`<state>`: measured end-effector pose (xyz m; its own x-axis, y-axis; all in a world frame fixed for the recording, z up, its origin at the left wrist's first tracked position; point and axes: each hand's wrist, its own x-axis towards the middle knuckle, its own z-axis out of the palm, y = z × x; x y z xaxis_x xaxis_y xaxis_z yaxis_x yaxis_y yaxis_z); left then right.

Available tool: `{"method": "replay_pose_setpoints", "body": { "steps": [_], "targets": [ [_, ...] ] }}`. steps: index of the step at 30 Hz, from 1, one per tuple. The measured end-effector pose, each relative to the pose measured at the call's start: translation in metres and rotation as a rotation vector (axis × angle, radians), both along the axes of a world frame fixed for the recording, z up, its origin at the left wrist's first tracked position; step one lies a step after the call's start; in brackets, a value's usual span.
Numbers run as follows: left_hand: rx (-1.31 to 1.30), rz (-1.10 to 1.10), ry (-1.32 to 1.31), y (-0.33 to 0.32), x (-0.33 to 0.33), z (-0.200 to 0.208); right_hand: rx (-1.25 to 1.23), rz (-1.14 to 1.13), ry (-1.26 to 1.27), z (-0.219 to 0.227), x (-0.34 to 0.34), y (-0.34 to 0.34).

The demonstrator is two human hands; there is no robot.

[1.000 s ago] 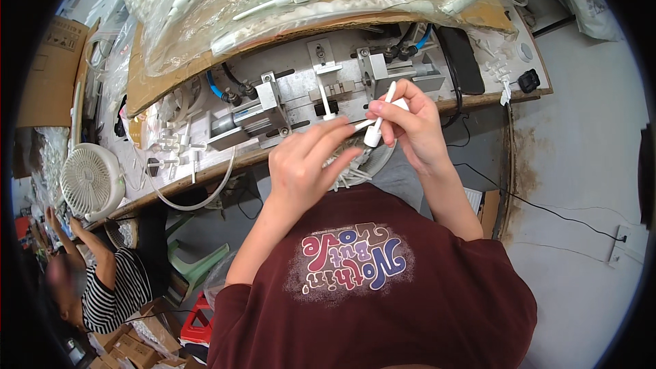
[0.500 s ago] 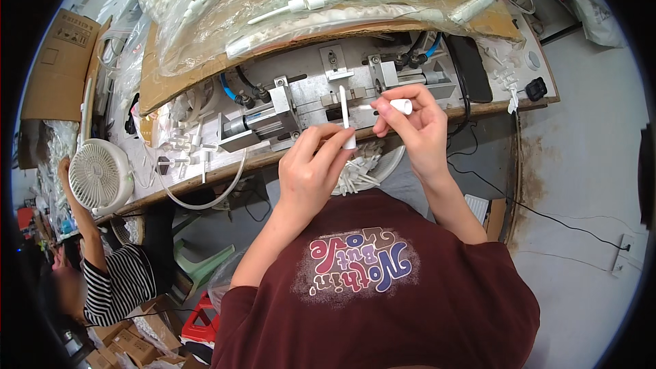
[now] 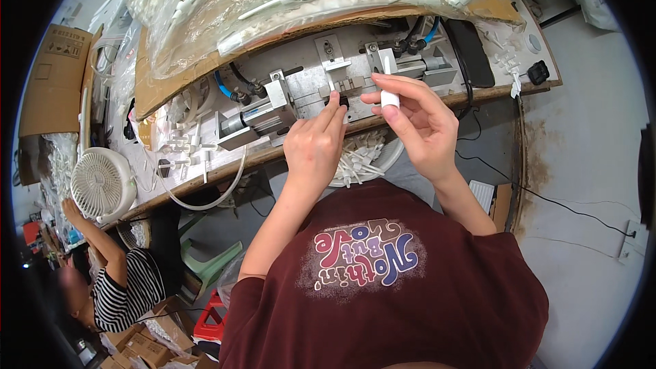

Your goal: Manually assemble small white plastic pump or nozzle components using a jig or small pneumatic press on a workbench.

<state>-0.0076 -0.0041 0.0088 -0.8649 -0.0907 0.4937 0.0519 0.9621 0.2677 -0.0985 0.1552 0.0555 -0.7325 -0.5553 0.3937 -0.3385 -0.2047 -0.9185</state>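
Above the workbench's near edge (image 3: 492,96), the right hand (image 3: 427,121) pinches a white stick (image 3: 387,65), probably light and stiff, best held by its cap (image 3: 389,100); left hand (image 3: 314,150) straight-fingered, hold unclear.

The near end of a white stick (image 3: 333,86) is being hidden by the left hand (image 3: 314,147), while a bowl (image 3: 394,159) is being partly blocked by a maroon shirt (image 3: 471,287).

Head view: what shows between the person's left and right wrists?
In the head view, a round container heaped with white stick-like parts shows between them.
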Motion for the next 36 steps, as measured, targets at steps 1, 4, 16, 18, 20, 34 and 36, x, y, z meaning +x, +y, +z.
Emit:
{"method": "replay_pose_setpoints", "body": {
  "steps": [1, 4, 16, 18, 20, 34, 36],
  "targets": [
    [-0.008, -0.007, -0.004, 0.0, 0.0, 0.002, 0.004, -0.024, 0.035, 0.001, 0.002, -0.001],
    [-0.007, 0.004, -0.051, 0.001, 0.0, 0.006, -0.026, -0.107, 0.204, 0.001, 0.007, -0.006],
    [0.028, 0.011, 0.0, 0.001, -0.002, 0.002, 0.16, -0.208, 0.582, 0.002, 0.003, -0.007],
    [0.033, 0.011, -0.001, 0.0, -0.002, 0.002, 0.178, -0.188, 0.57, -0.001, 0.004, -0.006],
    [0.044, 0.009, -0.003, 0.0, -0.002, 0.003, 0.216, -0.16, 0.559, -0.004, 0.004, -0.004],
    [0.1, -0.028, -0.046, -0.005, 0.005, 0.003, 0.269, -0.099, 0.589, -0.004, 0.005, -0.008],
    [0.17, -0.061, -0.076, -0.007, 0.013, 0.009, 0.286, -0.105, 0.62, -0.011, 0.001, -0.008]
  ]
}}
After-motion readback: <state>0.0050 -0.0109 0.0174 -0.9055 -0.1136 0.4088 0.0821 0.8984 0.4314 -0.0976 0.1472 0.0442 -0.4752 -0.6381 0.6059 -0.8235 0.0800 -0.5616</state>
